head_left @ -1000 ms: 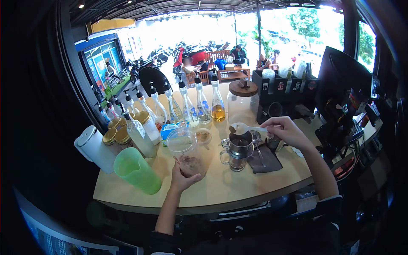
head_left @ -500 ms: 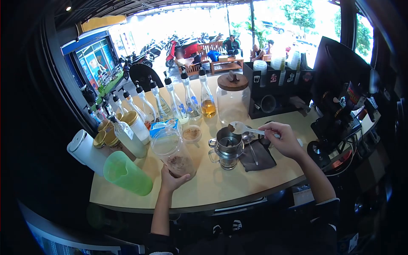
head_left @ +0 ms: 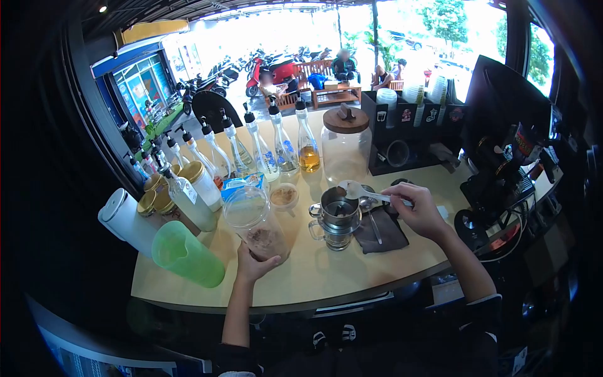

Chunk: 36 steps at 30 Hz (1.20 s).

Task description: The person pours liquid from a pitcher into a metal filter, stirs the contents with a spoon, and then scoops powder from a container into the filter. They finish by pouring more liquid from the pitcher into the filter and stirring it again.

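Note:
My left hand (head_left: 254, 262) is wrapped round the lower part of a clear plastic jar (head_left: 256, 220) with brown powder in its bottom. The jar leans slightly on the counter. In my right hand (head_left: 416, 204) is the handle of a white spoon (head_left: 370, 193), its bowl over the rim of a metal cup (head_left: 339, 210). Some brown powder shows at the spoon's tip. That metal cup sits on top of a glass mug (head_left: 337, 239). Right of it, a dark folded cloth (head_left: 386, 235) bears a thin metal spoon (head_left: 375, 227).
A green pitcher (head_left: 188, 257) stands left of the jar. Several pump bottles (head_left: 260, 154) line the far edge. Behind the mug are a small tub of brown powder (head_left: 284, 196) and a large wooden-lidded jar (head_left: 345, 147). A black cup rack (head_left: 408, 138) stands beyond.
The spoon stays over the metal cup, and both hands keep their hold in nearly the same place. The whole view has shifted very slightly.

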Tool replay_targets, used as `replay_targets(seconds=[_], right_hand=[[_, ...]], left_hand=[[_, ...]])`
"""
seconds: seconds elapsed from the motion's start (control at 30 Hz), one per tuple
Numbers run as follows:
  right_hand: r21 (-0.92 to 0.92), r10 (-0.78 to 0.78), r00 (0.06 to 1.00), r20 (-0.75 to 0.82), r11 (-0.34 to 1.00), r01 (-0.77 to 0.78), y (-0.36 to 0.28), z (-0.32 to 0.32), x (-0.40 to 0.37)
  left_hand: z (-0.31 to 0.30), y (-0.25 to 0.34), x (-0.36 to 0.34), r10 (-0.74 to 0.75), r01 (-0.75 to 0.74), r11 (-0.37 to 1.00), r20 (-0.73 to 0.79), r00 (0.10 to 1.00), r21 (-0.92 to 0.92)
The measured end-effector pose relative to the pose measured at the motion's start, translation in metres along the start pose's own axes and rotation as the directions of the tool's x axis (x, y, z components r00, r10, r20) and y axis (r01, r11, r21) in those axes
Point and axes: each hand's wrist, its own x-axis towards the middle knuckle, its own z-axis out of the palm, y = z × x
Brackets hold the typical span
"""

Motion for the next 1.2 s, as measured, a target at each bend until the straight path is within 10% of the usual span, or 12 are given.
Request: replay_targets(seconds=[1.2], right_hand=[[-0.069,-0.185,0.983,-0.005,0.98,0.184,-0.009,0.002,-0.022]], left_hand=[[-0.001,-0.002,0.001,0.015,-0.015,1.0,0.017,1.0,-0.001]])
